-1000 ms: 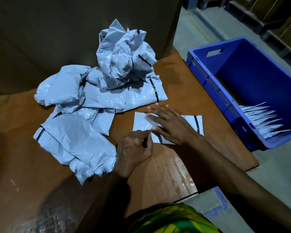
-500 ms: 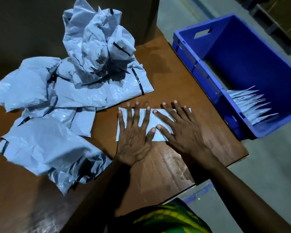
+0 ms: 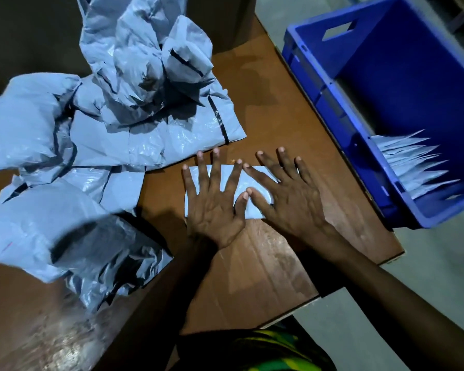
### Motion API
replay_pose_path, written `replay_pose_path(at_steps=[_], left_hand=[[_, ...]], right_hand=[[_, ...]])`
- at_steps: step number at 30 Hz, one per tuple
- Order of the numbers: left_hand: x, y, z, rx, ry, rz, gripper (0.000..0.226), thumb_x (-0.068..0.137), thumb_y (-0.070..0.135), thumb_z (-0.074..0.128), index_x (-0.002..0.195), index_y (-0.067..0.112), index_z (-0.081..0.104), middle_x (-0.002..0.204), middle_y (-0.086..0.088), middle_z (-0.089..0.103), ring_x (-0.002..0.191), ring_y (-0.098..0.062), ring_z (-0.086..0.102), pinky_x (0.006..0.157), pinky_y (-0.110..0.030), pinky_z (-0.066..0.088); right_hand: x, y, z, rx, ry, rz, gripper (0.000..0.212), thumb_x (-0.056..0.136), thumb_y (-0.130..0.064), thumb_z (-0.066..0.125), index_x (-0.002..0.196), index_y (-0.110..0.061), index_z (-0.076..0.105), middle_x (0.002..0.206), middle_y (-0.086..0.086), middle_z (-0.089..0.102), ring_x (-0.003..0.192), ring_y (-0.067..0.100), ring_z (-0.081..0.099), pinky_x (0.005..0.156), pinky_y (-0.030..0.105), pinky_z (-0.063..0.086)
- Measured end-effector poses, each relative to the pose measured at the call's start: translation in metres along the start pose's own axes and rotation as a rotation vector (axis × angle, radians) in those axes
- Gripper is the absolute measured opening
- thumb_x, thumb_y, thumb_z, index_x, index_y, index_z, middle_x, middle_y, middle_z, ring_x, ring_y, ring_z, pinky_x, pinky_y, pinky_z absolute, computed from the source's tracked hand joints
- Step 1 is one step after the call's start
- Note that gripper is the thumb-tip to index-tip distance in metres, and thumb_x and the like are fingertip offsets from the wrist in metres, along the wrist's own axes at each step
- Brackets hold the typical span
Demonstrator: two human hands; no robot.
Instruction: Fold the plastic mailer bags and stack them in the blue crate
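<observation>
One grey mailer bag (image 3: 241, 180), folded to a flat rectangle, lay on the table (image 3: 265, 116) just right of a loose heap of crumpled bags (image 3: 91, 145) with black seal strips, while the blue crate (image 3: 319, 84) beside the table's right edge held a fanned stack of folded bags (image 3: 413, 167) in its near corner.

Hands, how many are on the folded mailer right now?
2. The left hand lies flat on the left half of the mailer; the right hand lies flat on its right half. No other hands show.

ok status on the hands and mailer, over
Left hand, right hand flat on folded grey plastic mailer. Blue plastic crate to the right, part filled. Nothing between.
</observation>
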State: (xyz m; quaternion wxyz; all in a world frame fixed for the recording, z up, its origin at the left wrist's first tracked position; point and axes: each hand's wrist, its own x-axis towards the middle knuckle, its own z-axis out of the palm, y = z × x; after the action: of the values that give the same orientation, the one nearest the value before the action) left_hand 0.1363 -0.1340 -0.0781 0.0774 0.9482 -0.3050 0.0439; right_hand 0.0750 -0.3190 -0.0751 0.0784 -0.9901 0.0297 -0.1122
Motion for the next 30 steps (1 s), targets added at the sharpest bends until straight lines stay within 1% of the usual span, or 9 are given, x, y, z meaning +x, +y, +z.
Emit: replay_pose_path(at_steps=[8, 15, 17, 19, 21, 23, 24, 27, 30], left_hand=[[-0.020, 0.001, 0.008, 0.015, 0.068, -0.054, 0.066, 0.106, 0.057, 0.036, 0.165, 0.034, 0.018, 0.173, -0.015, 0.005, 0.157, -0.046, -0.002, 0.117, -0.077, 0.008], [-0.011, -0.002, -0.002, -0.010, -0.072, -0.062, 0.064, 0.105, 0.063, 0.017, 0.165, 0.040, 0.011, 0.173, -0.012, -0.007, 0.159, -0.039, -0.010, 0.114, -0.079, 0.001], [-0.014, -0.004, -0.005, -0.041, -0.097, -0.057, 0.066, 0.104, 0.066, 0.014, 0.165, 0.042, 0.006, 0.174, -0.008, -0.009, 0.160, -0.033, -0.010, 0.116, -0.077, 0.001], [-0.025, -0.006, -0.012, -0.089, -0.083, -0.111, 0.067, 0.103, 0.068, 0.018, 0.164, 0.045, 0.003, 0.174, -0.005, -0.005, 0.160, -0.029, -0.003, 0.120, -0.072, 0.005], [-0.041, -0.008, -0.022, -0.162, -0.043, -0.161, 0.068, 0.102, 0.067, 0.030, 0.163, 0.047, 0.008, 0.174, -0.003, 0.001, 0.159, -0.030, 0.005, 0.121, -0.063, 0.014], [-0.056, -0.011, -0.029, -0.282, -0.005, -0.128, 0.073, 0.094, 0.055, 0.048, 0.162, 0.045, 0.022, 0.173, -0.003, 0.007, 0.157, -0.032, 0.013, 0.119, -0.057, 0.021], [-0.061, -0.012, -0.032, -0.370, 0.019, -0.107, 0.075, 0.088, 0.044, 0.055, 0.160, 0.043, 0.031, 0.172, -0.002, 0.010, 0.155, -0.032, 0.017, 0.118, -0.055, 0.024], [-0.063, -0.012, -0.033, -0.649, 0.142, -0.131, 0.076, 0.072, 0.006, 0.058, 0.143, 0.035, 0.058, 0.162, 0.004, 0.029, 0.147, -0.024, 0.029, 0.116, -0.049, 0.036], [-0.059, -0.016, -0.029, -0.787, 0.287, -0.155, 0.064, 0.075, -0.019, 0.058, 0.123, 0.021, 0.072, 0.140, -0.001, 0.052, 0.130, -0.014, 0.051, 0.096, -0.041, 0.057]], right_hand=[[-0.023, -0.013, -0.002, -0.015, 0.059, 0.047, 0.050, 0.108, -0.056, 0.041, 0.155, -0.040, 0.046, 0.167, -0.006, 0.035, 0.161, 0.026, 0.012, 0.126, 0.058, 0.017], [-0.010, -0.009, -0.005, 0.019, 0.016, 0.059, 0.050, 0.105, -0.060, 0.041, 0.153, -0.047, 0.047, 0.167, -0.008, 0.036, 0.160, 0.022, 0.017, 0.123, 0.060, 0.018], [-0.012, -0.007, -0.014, 0.097, 0.007, 0.026, 0.051, 0.105, -0.062, 0.041, 0.154, -0.046, 0.046, 0.170, -0.009, 0.028, 0.161, 0.019, 0.012, 0.124, 0.061, 0.016], [-0.024, -0.008, -0.029, 0.271, 0.024, 0.090, 0.054, 0.101, -0.064, 0.052, 0.152, -0.045, 0.048, 0.170, -0.011, 0.024, 0.160, 0.016, 0.012, 0.125, 0.056, 0.015], [-0.048, -0.009, -0.042, 0.401, 0.062, 0.213, 0.066, 0.088, -0.070, 0.067, 0.148, -0.045, 0.053, 0.160, -0.005, 0.030, 0.151, 0.019, 0.023, 0.122, 0.049, 0.028], [-0.072, -0.008, -0.050, 0.385, 0.054, 0.284, 0.076, 0.078, -0.074, 0.075, 0.146, -0.048, 0.052, 0.147, 0.001, 0.035, 0.140, 0.024, 0.031, 0.112, 0.045, 0.040], [-0.081, -0.006, -0.050, 0.379, 0.041, 0.296, 0.074, 0.079, -0.069, 0.078, 0.145, -0.049, 0.053, 0.143, 0.002, 0.037, 0.138, 0.024, 0.033, 0.109, 0.046, 0.043], [-0.085, 0.002, -0.049, 0.474, 0.075, 0.273, 0.054, 0.087, -0.034, 0.080, 0.137, -0.042, 0.061, 0.138, 0.001, 0.037, 0.140, 0.024, 0.035, 0.107, 0.051, 0.046], [-0.081, 0.006, -0.052, 0.571, 0.143, 0.257, 0.050, 0.082, -0.001, 0.070, 0.125, -0.026, 0.069, 0.138, 0.002, 0.039, 0.137, 0.018, 0.043, 0.103, 0.041, 0.052]])
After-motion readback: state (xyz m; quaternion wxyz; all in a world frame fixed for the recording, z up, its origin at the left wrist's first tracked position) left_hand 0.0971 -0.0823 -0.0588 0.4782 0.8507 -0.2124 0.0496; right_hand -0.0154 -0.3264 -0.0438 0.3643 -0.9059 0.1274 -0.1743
